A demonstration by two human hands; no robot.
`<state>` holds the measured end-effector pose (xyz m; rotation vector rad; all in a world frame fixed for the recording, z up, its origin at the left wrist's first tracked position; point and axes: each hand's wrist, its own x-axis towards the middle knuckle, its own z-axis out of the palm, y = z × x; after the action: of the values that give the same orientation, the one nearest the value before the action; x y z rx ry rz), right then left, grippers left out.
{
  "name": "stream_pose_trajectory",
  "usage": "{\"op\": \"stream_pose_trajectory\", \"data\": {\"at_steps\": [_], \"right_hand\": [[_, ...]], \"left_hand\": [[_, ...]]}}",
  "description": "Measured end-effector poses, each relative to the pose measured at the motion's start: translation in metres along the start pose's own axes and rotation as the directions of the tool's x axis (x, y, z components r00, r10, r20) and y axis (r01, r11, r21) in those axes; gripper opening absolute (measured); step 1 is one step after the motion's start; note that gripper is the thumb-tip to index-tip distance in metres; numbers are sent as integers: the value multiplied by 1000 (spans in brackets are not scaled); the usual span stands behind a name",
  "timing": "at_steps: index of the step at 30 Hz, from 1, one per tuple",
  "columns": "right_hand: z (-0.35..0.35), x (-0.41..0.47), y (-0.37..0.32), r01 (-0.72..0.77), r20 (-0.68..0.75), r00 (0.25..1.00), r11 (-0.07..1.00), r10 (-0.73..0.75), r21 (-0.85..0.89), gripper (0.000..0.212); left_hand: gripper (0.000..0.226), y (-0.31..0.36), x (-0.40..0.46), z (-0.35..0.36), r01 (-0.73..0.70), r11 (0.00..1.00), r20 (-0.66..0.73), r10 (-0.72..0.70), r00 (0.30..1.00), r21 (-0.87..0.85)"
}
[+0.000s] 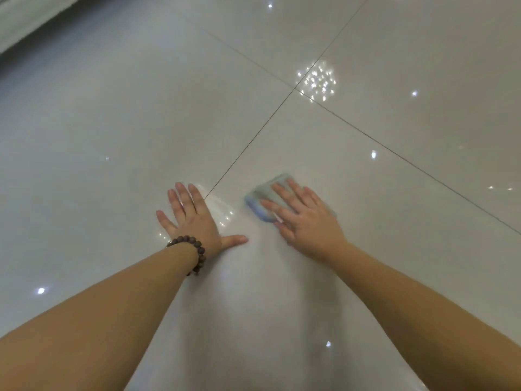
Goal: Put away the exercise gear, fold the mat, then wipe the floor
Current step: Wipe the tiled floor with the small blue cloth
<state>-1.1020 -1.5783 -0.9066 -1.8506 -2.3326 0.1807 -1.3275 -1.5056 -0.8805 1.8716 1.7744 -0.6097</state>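
A glossy floor (282,52) of large, pale, square tiles is seen from above, its polished glaze scattered with small bright reflections of lights. Thin dark grout lines (248,145) cross at a point on the far right and one of them runs down toward the gap between the two hands. The left hand (194,218) is laid flat on the tile, palm down, fingers spread wide and thumb stretched toward the right; nothing is held in its grip. A bracelet (194,251) of round, dark brown beads is worn on the left wrist. The right hand (307,218) is pressed flat, fingers extended and slightly splayed, on top of a small folded cloth (262,201), so the cloth is pinned beneath an open palm rather than clenched. The cloth is soft and rounded at its corners, grey-green on top with a light blue edge at the left, and it lies on the tile just right of the grout line, near the left hand but apart from it. Both forearms are bare.
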Motion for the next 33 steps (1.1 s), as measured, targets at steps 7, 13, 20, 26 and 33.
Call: {"op": "stream_pose_trajectory", "data": {"at_steps": [7,13,20,26,33], "right_hand": [[-41,-127,200,-976,-19,214,213,977,-45,67],[-5,20,-21,-561,-29,825,823,565,85,53],[-4,-44,22,-258,-14,966,965,259,43,50],[-54,-169,166,-949,-80,302,308,950,75,59],[1,-22,-46,-681,-186,711,730,678,59,55]], "left_hand": [[158,1,-6,3,-4,1000,-60,4,998,3],[154,20,-40,16,-138,990,-80,139,987,10],[164,24,-54,41,-125,971,22,123,992,202],[164,26,-53,42,-134,965,22,132,991,225],[162,26,-54,42,-127,967,26,125,992,222]]}}
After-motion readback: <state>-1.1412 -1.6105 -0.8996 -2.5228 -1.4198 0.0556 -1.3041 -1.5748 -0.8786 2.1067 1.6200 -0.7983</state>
